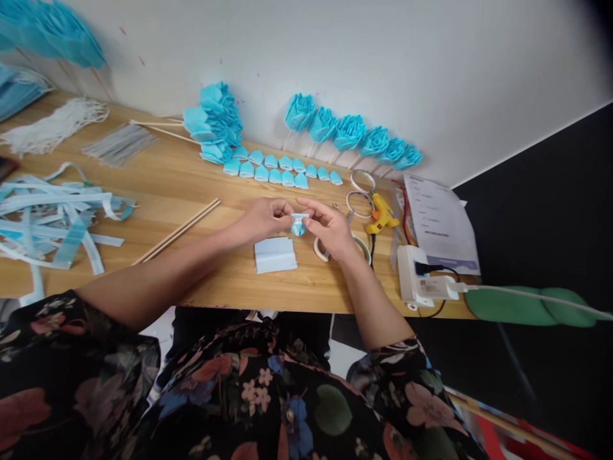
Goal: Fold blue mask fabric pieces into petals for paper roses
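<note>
Between my two hands, a small blue and white folded petal [299,225] is held just above the wooden table. The fingertips of my left hand [268,216] pinch its left side. My right hand [330,223] grips its right side with thumb and fingers. Just below my hands lies a stack of pale blue fabric squares [275,255]. Beyond them, two rows of folded blue petals [274,176] rest on the table. Partly behind my right wrist is a roll of tape [363,248].
Blue fabric flowers on sticks [349,132] lean against the wall, with a flower bunch [215,124] further left. A yellow glue gun [382,214], tape rings [360,203] and a white power strip [409,275] are at right. Wooden sticks [177,231] and cut fabric strips [62,220] lie left.
</note>
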Demonstrator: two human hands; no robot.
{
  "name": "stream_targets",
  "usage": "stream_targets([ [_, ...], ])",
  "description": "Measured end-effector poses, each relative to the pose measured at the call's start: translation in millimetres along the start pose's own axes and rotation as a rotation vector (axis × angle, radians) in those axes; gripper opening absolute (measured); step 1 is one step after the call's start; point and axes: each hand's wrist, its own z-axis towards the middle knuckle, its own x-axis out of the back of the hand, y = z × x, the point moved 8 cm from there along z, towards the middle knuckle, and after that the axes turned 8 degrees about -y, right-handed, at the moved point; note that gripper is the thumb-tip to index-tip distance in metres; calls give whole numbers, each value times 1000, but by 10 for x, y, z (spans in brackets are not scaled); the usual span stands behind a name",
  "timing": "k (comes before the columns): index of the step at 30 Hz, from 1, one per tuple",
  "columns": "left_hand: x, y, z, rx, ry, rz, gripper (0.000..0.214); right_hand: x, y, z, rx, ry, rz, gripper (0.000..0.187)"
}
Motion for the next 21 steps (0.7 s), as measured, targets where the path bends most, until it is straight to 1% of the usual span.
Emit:
stream_targets([
  [3,22,7,-7,4,17,27,20,-2,-27,-9,-9,-5,3,46],
  [7,40,68,-20,-62,46,82,20,-56,-80,-19,-25,-36,-21,49],
  [10,23,70,-18,-91,43,132,21,-80,-99,-17,-22,-36,-68,47],
  [15,5,23,-4,-78,29,129,20,-69,-79,-8,-7,-30,-83,45],
  [21,19,34,0,-60,25,96,18,-28,-60,-8,-2,-31,-74,45],
])
